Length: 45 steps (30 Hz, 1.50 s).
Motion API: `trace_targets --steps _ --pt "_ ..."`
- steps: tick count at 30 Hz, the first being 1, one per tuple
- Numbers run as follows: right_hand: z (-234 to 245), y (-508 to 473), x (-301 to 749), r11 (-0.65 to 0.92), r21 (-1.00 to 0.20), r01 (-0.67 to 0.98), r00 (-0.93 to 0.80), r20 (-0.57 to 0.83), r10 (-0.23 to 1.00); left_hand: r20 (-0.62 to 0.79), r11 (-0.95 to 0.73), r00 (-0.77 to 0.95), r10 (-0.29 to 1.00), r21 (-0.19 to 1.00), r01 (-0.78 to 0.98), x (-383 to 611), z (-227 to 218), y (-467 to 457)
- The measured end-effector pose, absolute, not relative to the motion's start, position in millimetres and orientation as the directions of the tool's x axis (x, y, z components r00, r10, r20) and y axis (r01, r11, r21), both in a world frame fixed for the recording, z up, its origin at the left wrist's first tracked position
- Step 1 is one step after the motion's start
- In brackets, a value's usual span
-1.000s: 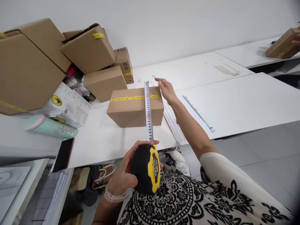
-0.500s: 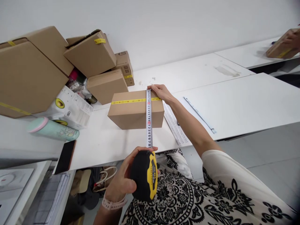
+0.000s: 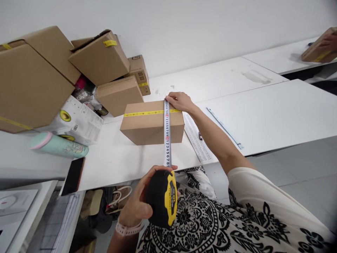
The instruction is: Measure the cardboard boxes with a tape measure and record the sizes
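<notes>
the carton [image 3: 142, 123] sits on the white tabletop [image 3: 113, 160] near the middle of the frame, a strip of yellow tape [image 3: 142, 113] running along its top. at the lower middle, the left hand [image 3: 137, 205] is curled around a black and yellow tape measure [image 3: 159, 200], its fingers wrapped firmly over the case, with a pale band [image 3: 129, 230] on the wrist. the blade [image 3: 167, 130] is drawn out from the case up the frame and across the top of the carton, right of the carton's middle. the right hand [image 3: 181, 101] is at the carton's far edge, its fingers brought together on the end of the blade; how exactly they grip the tip is too small to tell

just right of the carton, a printed sheet [image 3: 196, 140] lies partly under the right forearm, and farther right a thin pale blue strip [image 3: 225, 128] lies at a slant. at the left of the frame are a mint bottle [image 3: 60, 144] on its side, a dark flat slab [image 3: 73, 175], a white box with avocado pictures [image 3: 84, 123] and several stacked brown boxes [image 3: 101, 59]. at the upper right edge, another person's hand [image 3: 330, 42] is on a brown package [image 3: 316, 49]
</notes>
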State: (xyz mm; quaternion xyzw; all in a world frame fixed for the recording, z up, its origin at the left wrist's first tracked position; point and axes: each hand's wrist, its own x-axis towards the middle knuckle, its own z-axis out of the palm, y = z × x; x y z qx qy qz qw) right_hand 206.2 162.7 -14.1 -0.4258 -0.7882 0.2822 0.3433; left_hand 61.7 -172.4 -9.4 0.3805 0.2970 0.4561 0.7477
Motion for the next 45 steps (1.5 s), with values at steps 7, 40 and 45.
trace_targets --steps 7,40,45 --pt "-12.0 167.4 197.4 0.509 -0.69 0.515 -0.397 0.333 0.855 -0.105 0.312 0.415 0.904 0.824 -0.473 63.0 -9.4 -173.2" --pt "-126.1 -15.7 265.1 0.132 -0.985 0.109 -0.155 0.114 0.981 0.313 -0.313 -0.349 0.883 0.948 0.058 -43.8 -54.1 -115.0" --pt "-137.6 -6.9 256.2 0.09 -0.993 0.077 -0.264 0.067 0.962 0.148 -0.199 -0.343 0.928 0.973 -0.119 -83.2 -78.7 -98.3"
